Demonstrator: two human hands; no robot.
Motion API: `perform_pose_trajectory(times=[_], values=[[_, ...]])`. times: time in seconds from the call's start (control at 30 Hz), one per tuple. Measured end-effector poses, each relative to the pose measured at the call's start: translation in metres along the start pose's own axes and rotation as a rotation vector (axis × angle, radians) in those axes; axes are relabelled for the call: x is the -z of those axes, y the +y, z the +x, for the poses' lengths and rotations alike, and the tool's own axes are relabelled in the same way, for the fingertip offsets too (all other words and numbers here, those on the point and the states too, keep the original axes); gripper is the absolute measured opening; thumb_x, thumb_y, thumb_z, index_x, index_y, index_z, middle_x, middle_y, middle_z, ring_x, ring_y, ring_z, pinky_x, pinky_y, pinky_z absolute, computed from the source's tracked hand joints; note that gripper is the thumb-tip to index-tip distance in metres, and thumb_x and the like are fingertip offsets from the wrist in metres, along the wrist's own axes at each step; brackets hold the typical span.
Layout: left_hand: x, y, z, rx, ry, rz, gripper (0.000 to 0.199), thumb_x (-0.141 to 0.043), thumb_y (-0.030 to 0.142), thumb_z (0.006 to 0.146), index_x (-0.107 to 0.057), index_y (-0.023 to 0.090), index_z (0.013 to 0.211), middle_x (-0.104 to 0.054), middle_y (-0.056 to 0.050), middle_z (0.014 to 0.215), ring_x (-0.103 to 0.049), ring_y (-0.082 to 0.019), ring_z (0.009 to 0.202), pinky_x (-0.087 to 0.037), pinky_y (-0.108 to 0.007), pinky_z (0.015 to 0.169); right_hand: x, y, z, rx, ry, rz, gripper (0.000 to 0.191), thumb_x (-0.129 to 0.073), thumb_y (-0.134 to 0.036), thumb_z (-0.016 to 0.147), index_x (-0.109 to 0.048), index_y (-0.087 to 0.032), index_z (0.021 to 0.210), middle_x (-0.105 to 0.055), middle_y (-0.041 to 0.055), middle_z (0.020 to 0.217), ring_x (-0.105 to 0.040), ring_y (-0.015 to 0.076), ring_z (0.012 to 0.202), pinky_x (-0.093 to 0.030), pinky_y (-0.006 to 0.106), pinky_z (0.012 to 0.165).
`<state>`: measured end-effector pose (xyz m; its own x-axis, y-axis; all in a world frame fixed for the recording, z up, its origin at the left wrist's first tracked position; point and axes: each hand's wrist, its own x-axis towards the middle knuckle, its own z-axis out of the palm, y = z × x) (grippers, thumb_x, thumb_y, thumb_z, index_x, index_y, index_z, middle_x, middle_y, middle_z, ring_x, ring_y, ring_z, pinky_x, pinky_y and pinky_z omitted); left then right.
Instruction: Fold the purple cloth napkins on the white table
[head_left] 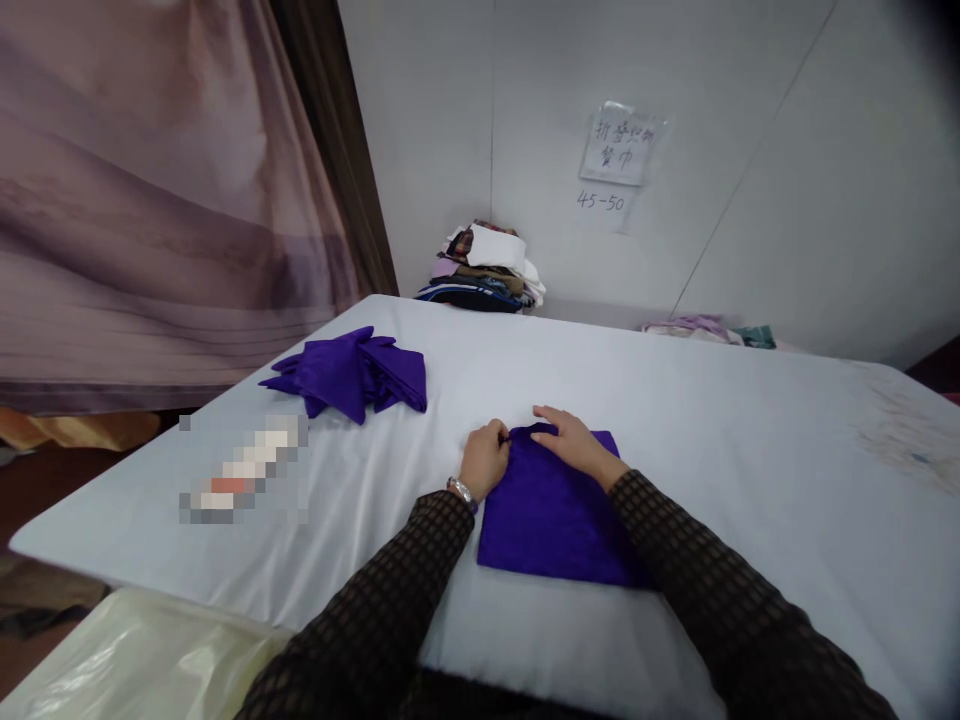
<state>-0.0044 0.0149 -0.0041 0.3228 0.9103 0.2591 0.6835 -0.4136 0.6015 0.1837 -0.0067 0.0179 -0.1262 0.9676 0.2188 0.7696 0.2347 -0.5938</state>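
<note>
A purple cloth napkin [555, 520], folded to a flat rectangle, lies on the white-covered table [360, 560] in front of me. My left hand [486, 458] pinches its far left corner, fingers closed on the fabric. On the far edge rests my right hand [574, 440], palm down with the fingers stretched out and the thumb apart. The right forearm covers part of the napkin's right side. To the far left sits a loose heap of folded purple napkins [352, 375], their points sticking out.
A pixelated patch [247, 475] hides something on the table's left. Behind the table stands a stack of folded clothes [487, 265], with more fabric [697, 328] further right. A handwritten sign [616, 145] hangs on the wall. Clear plastic [150, 650] covers something at lower left; a curtain [172, 200] hangs above.
</note>
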Motion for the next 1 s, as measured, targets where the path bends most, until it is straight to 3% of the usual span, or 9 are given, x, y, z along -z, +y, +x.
perform_pose_trajectory(times=[0.13,0.27,0.43,0.67,0.83,1.0], values=[[-0.002,-0.002,0.000,0.029,0.004,-0.106,0.011,-0.053,0.014,0.077,-0.055,0.021,0.085,-0.064,-0.001,0.077,-0.060,-0.018,0.075,-0.044,-0.030,0.070,-0.012,-0.005,0.011,0.096,-0.019,0.042,0.025,-0.059,-0.016,0.078,-0.068,-0.020,0.101,-0.071,0.0053,0.098,-0.063,0.0199,0.094,-0.041,0.041,0.096],[-0.003,-0.003,0.001,0.062,0.005,-0.348,0.023,-0.056,0.024,0.078,-0.053,0.022,0.101,-0.066,-0.001,0.086,-0.061,-0.016,0.075,-0.045,-0.028,0.069,-0.018,-0.002,0.007,0.171,0.104,0.091,0.015,-0.057,-0.013,0.079,-0.069,-0.019,0.085,-0.070,0.0043,0.087,-0.062,0.0178,0.085,-0.048,0.034,0.082],[-0.005,-0.006,0.003,0.115,-0.017,-0.610,0.034,-0.050,0.042,0.084,-0.054,0.021,0.110,-0.066,0.000,0.080,-0.058,-0.013,0.067,-0.044,-0.025,0.063,-0.023,0.001,0.002,0.231,0.208,0.120,0.016,-0.053,-0.017,0.084,-0.068,-0.020,0.089,-0.070,0.0054,0.086,-0.062,0.0176,0.083,-0.049,0.033,0.080],[-0.011,-0.006,0.007,0.259,-0.033,-0.912,0.042,-0.064,0.045,0.072,-0.059,0.018,0.104,-0.065,0.001,0.069,-0.054,-0.011,0.055,-0.041,-0.023,0.053,-0.025,0.005,-0.001,0.287,0.252,0.130,0.019,-0.050,-0.022,0.088,-0.068,-0.022,0.094,-0.070,0.0058,0.093,-0.061,0.0195,0.092,-0.048,0.038,0.086],[-0.008,-0.003,0.010,0.316,0.019,-0.989,0.047,-0.068,0.043,0.068,-0.058,0.015,0.105,-0.065,0.001,0.067,-0.054,-0.009,0.053,-0.041,-0.021,0.052,-0.023,0.006,-0.004,0.307,0.324,0.176,0.018,-0.050,-0.023,0.089,-0.068,-0.023,0.095,-0.068,0.0061,0.096,-0.059,0.0205,0.099,-0.047,0.040,0.090],[-0.006,-0.002,0.010,0.337,0.041,-1.023,0.056,-0.071,0.045,0.064,-0.056,0.015,0.109,-0.066,0.002,0.066,-0.053,-0.009,0.053,-0.040,-0.021,0.052,-0.018,0.001,-0.005,0.359,0.286,0.177,0.015,-0.053,-0.023,0.088,-0.067,-0.025,0.092,-0.067,0.0045,0.086,-0.060,0.0202,0.086,-0.049,0.040,0.082]])
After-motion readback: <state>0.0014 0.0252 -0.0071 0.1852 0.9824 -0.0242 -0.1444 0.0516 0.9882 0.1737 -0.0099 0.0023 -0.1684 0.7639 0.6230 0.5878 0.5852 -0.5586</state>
